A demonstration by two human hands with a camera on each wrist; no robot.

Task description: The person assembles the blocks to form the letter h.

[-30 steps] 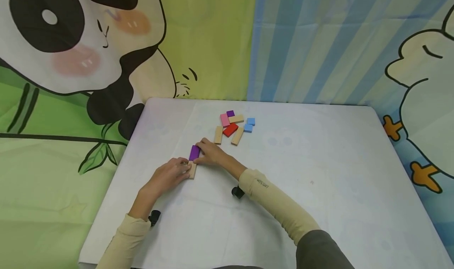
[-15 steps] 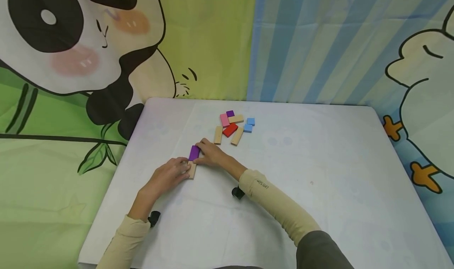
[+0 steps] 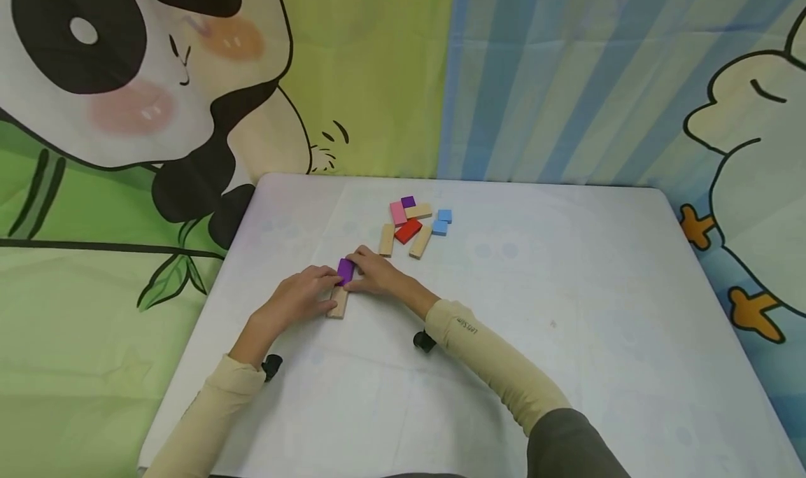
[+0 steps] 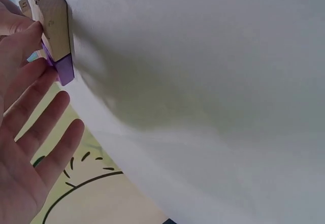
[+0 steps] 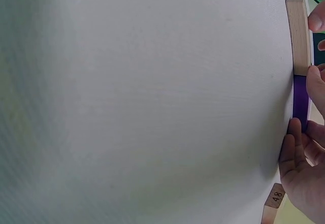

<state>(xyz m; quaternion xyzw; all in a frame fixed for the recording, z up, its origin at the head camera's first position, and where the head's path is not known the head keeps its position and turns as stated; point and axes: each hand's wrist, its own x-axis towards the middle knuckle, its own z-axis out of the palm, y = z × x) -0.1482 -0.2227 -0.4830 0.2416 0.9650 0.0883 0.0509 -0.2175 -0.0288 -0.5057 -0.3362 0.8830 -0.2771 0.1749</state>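
A plain wooden block [image 3: 337, 304] and a purple block [image 3: 344, 271] lie end to end on the white table, the purple one farther out. My right hand [image 3: 380, 275] pinches the purple block from its right side; in the right wrist view the thumb [image 5: 316, 89] is near the joint and the fingertips at the far end. From the left, my left hand [image 3: 299, 296] reaches over both blocks. In the left wrist view its thumb touches the wooden block [image 4: 52, 21], a finger meets the purple block [image 4: 64, 69], and the other fingers spread out straight.
Farther back lies a loose group: a red block [image 3: 408, 231], a pink block [image 3: 398, 213], a small purple block [image 3: 408, 201], two small blue blocks [image 3: 440, 228] and several wooden blocks [image 3: 420, 242]. A printed cloth [image 3: 390, 79] hangs behind the table's far edge.
My left hand has shifted slightly forward, its fingers going from the wooden block to the purple one. The wooden block's near end has swung a little left. My right hand stays in place.
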